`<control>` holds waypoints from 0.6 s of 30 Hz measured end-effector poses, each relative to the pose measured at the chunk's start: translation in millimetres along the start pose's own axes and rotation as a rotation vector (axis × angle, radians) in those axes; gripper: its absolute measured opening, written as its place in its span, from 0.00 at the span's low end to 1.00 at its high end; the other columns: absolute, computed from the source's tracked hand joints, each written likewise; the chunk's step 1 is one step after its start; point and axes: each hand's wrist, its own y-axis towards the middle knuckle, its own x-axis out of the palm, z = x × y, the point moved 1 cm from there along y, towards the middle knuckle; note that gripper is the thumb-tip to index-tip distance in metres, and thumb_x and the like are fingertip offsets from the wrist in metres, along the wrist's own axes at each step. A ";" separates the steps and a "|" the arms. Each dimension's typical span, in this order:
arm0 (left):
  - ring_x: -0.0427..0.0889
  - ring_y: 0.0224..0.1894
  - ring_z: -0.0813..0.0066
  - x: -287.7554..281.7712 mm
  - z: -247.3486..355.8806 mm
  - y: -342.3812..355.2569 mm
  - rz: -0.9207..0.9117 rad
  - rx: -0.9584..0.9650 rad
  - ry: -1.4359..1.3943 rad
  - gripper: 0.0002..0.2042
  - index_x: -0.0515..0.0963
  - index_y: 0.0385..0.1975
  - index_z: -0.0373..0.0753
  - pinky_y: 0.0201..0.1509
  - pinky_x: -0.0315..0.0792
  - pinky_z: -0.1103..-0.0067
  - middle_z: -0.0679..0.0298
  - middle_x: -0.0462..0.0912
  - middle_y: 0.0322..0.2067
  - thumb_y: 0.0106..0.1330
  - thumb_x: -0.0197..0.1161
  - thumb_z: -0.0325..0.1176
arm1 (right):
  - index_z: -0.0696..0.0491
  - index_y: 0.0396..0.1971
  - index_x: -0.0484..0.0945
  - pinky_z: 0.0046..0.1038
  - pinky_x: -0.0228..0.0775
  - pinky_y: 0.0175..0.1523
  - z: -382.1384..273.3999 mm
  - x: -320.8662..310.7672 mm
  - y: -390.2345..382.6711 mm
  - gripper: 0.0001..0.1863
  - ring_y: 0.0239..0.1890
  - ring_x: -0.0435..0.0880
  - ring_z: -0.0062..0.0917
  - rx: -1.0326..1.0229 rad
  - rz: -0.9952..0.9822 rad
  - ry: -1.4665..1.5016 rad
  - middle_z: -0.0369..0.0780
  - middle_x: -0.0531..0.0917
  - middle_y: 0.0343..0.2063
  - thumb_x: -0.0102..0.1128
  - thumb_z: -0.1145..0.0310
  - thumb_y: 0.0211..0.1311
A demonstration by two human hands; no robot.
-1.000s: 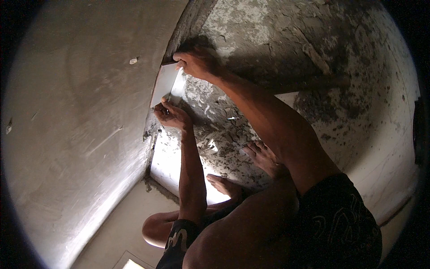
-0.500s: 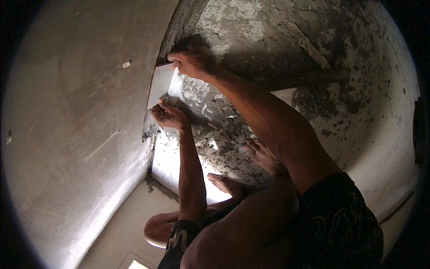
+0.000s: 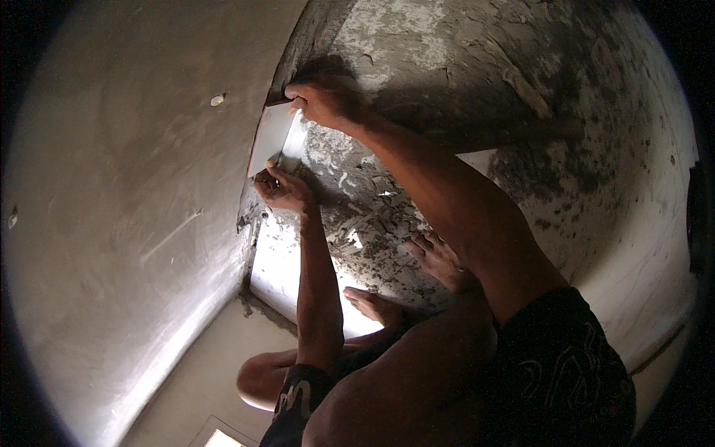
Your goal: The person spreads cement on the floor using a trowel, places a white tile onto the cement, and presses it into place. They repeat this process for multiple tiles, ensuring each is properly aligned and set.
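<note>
A narrow white tile piece (image 3: 269,138) with a dark top edge stands along the plastered wall's edge at upper centre. My right hand (image 3: 320,104) has its curled fingers on the upper end of the tile. At the lower end, my left hand (image 3: 287,190) grips the edge, thumb up and fingers bent. Grey, crumbly mortar (image 3: 350,238) and pale patches spread beside and below both hands. My two bare feet (image 3: 439,261) rest on this dirty surface below my right forearm.
A grey plastered wall (image 3: 126,149) fills the left side. A long dark bar-like shape (image 3: 536,132) lies across the rough surface at right, below a strip of loose debris (image 3: 525,89). A pale, smooth surface (image 3: 194,380) with a bright square lies at lower left.
</note>
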 end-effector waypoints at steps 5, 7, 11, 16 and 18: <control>0.71 0.29 0.78 -0.6 15.3 -4.7 -0.004 0.032 0.118 0.12 0.72 0.30 0.32 0.35 0.69 0.79 0.64 0.77 0.26 0.72 0.61 0.33 | 0.55 0.33 0.79 0.38 0.72 0.36 4.3 3.3 -3.9 0.04 0.31 0.83 0.39 -0.049 0.087 0.050 0.44 0.85 0.29 0.62 0.72 0.59; 0.71 0.29 0.78 -1.4 18.5 -3.6 0.010 0.030 0.182 0.12 0.71 0.28 0.33 0.35 0.68 0.79 0.65 0.77 0.26 0.72 0.60 0.32 | 0.53 0.38 0.82 0.37 0.74 0.41 0.9 1.0 -3.1 0.08 0.35 0.84 0.40 0.030 0.012 0.023 0.45 0.85 0.33 0.63 0.70 0.59; 0.67 0.29 0.80 10.2 11.5 -4.8 0.000 -0.043 -0.035 0.13 0.68 0.27 0.34 0.36 0.66 0.80 0.67 0.72 0.24 0.72 0.60 0.32 | 0.52 0.44 0.83 0.37 0.75 0.50 4.6 -8.6 -0.2 0.13 0.44 0.84 0.42 0.075 -0.041 -0.059 0.44 0.86 0.40 0.64 0.66 0.61; 0.64 0.30 0.81 -8.5 8.5 -1.2 0.064 -0.028 -0.028 0.12 0.67 0.26 0.35 0.36 0.66 0.81 0.69 0.68 0.24 0.72 0.60 0.30 | 0.51 0.43 0.84 0.38 0.76 0.47 -11.7 -3.6 -0.5 0.13 0.42 0.84 0.43 -0.008 -0.028 -0.115 0.45 0.86 0.40 0.64 0.62 0.62; 0.64 0.28 0.83 4.4 17.6 -0.3 0.076 -0.063 -0.134 0.12 0.68 0.25 0.36 0.33 0.65 0.82 0.70 0.69 0.22 0.71 0.60 0.29 | 0.51 0.42 0.84 0.38 0.76 0.47 8.5 -0.3 3.3 0.13 0.42 0.84 0.44 -0.027 0.023 -0.106 0.46 0.86 0.40 0.65 0.61 0.61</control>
